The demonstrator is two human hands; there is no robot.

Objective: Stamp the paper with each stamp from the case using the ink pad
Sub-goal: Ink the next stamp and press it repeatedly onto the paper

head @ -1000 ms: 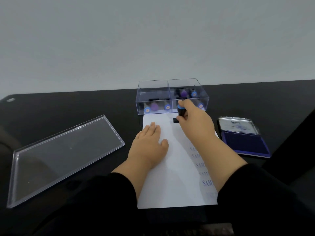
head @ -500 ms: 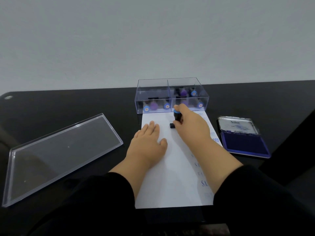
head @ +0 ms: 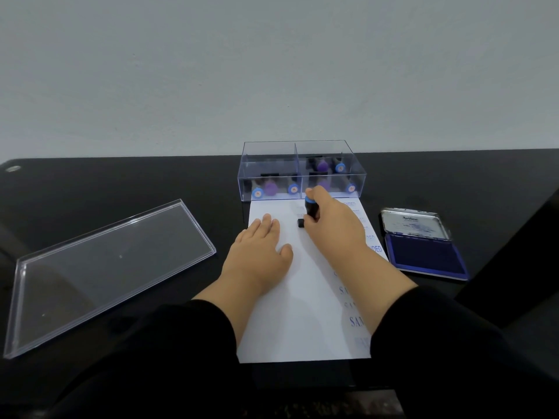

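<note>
Paper (head: 290, 313) lies lengthwise on the dark surface (head: 121, 182), its far edge touching the clear case (head: 302, 193), with blue prints running down its right side. Your right hand (head: 335, 225) grips a black stamp (head: 311, 211) with a blue cap, tilted, its base at or just above the sheet near the far end; contact can't be told. Your left hand (head: 257, 252) lies flat, fingers straight, pinning the paper. To print cleanly, bring the stamp upright, set the whole face down at once, press straight without rocking, and lift straight off. Keep the left palm firm so the sheet doesn't slide. The open ink pad (head: 426, 258) sits to the right, near the paper; the lid (head: 106, 267) rests well to the left.
</note>
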